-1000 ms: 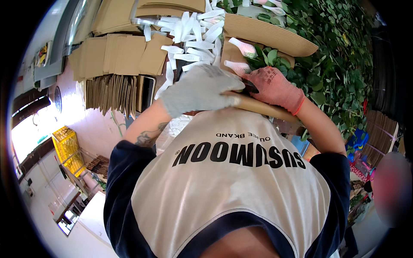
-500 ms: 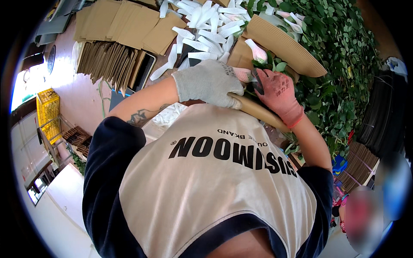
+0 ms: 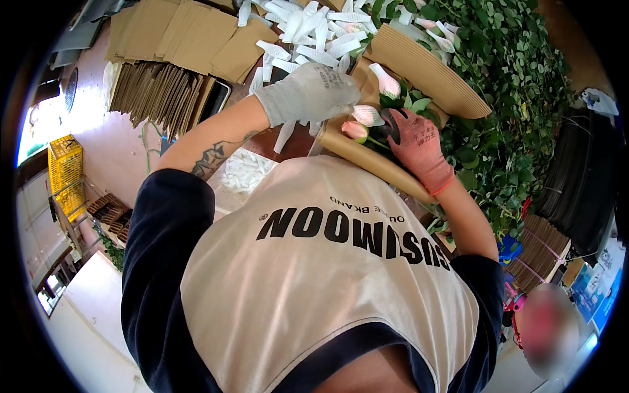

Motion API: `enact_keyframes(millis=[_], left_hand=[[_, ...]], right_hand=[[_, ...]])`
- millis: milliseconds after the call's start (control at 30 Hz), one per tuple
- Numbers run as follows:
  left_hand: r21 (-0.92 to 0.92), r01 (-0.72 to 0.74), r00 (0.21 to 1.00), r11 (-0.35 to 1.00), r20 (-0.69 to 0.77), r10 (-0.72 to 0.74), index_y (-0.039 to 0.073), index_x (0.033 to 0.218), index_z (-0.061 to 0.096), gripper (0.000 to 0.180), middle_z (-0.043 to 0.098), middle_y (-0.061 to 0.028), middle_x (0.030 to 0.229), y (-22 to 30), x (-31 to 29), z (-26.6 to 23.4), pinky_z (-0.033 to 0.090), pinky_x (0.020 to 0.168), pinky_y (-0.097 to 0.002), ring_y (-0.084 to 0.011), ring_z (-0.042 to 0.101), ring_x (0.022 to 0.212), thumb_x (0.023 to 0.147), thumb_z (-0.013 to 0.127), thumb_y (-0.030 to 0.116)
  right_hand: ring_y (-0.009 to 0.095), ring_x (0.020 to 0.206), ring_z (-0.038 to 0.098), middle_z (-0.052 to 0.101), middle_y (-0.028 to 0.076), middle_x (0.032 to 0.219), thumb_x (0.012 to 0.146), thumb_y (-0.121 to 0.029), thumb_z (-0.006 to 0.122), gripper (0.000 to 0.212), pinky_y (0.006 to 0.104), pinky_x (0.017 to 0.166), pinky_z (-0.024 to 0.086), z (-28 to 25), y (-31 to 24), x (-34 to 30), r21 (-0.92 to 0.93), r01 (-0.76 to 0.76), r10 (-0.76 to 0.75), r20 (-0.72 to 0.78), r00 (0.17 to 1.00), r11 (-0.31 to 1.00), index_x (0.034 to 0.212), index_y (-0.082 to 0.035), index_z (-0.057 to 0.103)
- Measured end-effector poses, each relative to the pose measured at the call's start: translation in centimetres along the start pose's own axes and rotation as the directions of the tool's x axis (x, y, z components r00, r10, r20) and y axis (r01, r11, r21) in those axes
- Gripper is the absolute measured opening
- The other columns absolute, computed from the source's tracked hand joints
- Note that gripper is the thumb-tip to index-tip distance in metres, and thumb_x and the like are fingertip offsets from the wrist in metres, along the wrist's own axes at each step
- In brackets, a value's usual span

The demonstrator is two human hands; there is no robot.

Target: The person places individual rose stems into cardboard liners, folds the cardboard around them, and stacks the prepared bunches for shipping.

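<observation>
Inside a corrugated cardboard wrap (image 3: 429, 69) lie roses with their heads toward the left. One pink rose (image 3: 354, 131) is bare. Beside it a second rose wears a white foam net sleeve (image 3: 368, 116), and another sleeved rose (image 3: 384, 80) lies farther up. My right hand (image 3: 418, 144), in a red glove with dark fingertips, is closed around rose stems just behind the heads. My left hand (image 3: 321, 93), in a grey glove, hovers by the tip of the nearer sleeved rose. Its fingers are blurred and partly hidden, so I cannot tell whether they hold anything.
White foam net sleeves (image 3: 314, 29) lie in a pile at the back. Flat cardboard sheets (image 3: 190, 33) are stacked at the far left. Leafy rose stems (image 3: 504, 85) cover the right side. A yellow crate (image 3: 66, 173) stands at the left. Another person, blurred, is at lower right.
My left hand has let go of the wrap's near edge and moved up and slightly left. The bare pink rose now shows. My right hand stays near the same stems.
</observation>
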State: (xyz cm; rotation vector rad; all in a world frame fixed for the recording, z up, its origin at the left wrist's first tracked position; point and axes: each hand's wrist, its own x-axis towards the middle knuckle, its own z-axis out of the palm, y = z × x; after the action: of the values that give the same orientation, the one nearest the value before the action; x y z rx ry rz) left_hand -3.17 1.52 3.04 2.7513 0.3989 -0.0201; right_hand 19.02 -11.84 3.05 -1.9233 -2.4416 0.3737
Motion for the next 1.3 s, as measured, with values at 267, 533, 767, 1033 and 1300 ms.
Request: enact_keyframes(millis=[267, 533, 767, 1033, 1300], left_hand=[[-0.201, 0.068, 0.995, 0.977, -0.063, -0.082, 0.009, 0.087, 0.061, 0.019, 0.061, -0.0083, 0.089, -2.4, -1.8, -0.8, 0.049, 0.075, -0.0383, -0.0267, 0.061, 0.084, 0.083, 0.059, 0.028], [-0.074, 0.259, 0.966, 0.963, 0.035, -0.257, 0.015, 0.109, 0.064, 0.03, 0.064, -0.0043, 0.111, 2.4, -2.8, -7.3, 0.05, 0.084, -0.033, -0.0206, 0.064, 0.095, 0.083, 0.059, 0.029], [-0.112, 0.075, 0.996, 0.991, 0.065, -0.068, 0.009, 0.106, 0.062, 0.05, 0.059, -0.0085, 0.12, 5.8, -0.5, -3.1, 0.049, 0.08, -0.0386, -0.0272, 0.063, 0.098, 0.087, 0.045, 0.052], [-0.082, 0.085, 0.984, 0.993, 0.167, -0.07, 0.009, 0.094, 0.065, 0.048, 0.064, -0.008, 0.103, 6.4, -0.8, -3.2, 0.051, 0.075, -0.04, -0.0256, 0.064, 0.091, 0.087, 0.045, 0.052], [-0.036, 0.005, 1.0, 0.999, 0.011, -0.004, 0.01, 0.094, 0.063, 0.036, 0.065, -0.0049, 0.107, 5.9, -0.9, -2.3, 0.051, 0.061, -0.0361, -0.0201, 0.066, 0.075, 0.079, 0.06, 0.043]], right_hand=[[0.03, 0.086, 0.061, 0.059, 0.014, 0.101, 0.075, -0.023, 0.065, 0.054, 0.0407, 0.074, 0.049, 1.0, 0.5, -0.2, 0.048, 0.012, -0.009, -0.067, 0.998, 0.999, 0.125, -0.01, 0.05], [0.03, 0.084, 0.061, 0.06, 0.014, 0.102, 0.075, -0.023, 0.062, 0.043, 0.0412, 0.072, 0.048, -0.7, -0.4, -0.5, -0.085, 0.09, -0.097, -0.075, 0.992, 0.992, 0.116, -0.009, 0.057], [0.026, 0.083, 0.061, 0.06, 0.009, 0.1, 0.074, -0.027, 0.066, 0.041, 0.0385, 0.072, 0.048, -2.3, 0.0, 0.1, -0.014, 0.012, -0.014, -0.139, 0.99, 1.0, 0.11, -0.01, 0.058], [0.026, 0.081, 0.062, 0.059, 0.01, 0.103, 0.072, -0.025, 0.069, 0.048, 0.0372, 0.065, 0.05, -2.1, 0.2, 2.3, -0.089, -0.02, 0.004, -0.176, 0.984, 0.996, 0.117, -0.015, 0.054], [0.025, 0.078, 0.063, 0.06, 0.01, 0.098, 0.076, -0.025, 0.064, 0.049, 0.0366, 0.065, 0.05, -1.1, 0.0, 2.2, -0.074, -0.039, 0.034, -0.065, 0.997, 0.997, 0.123, -0.015, 0.052]])
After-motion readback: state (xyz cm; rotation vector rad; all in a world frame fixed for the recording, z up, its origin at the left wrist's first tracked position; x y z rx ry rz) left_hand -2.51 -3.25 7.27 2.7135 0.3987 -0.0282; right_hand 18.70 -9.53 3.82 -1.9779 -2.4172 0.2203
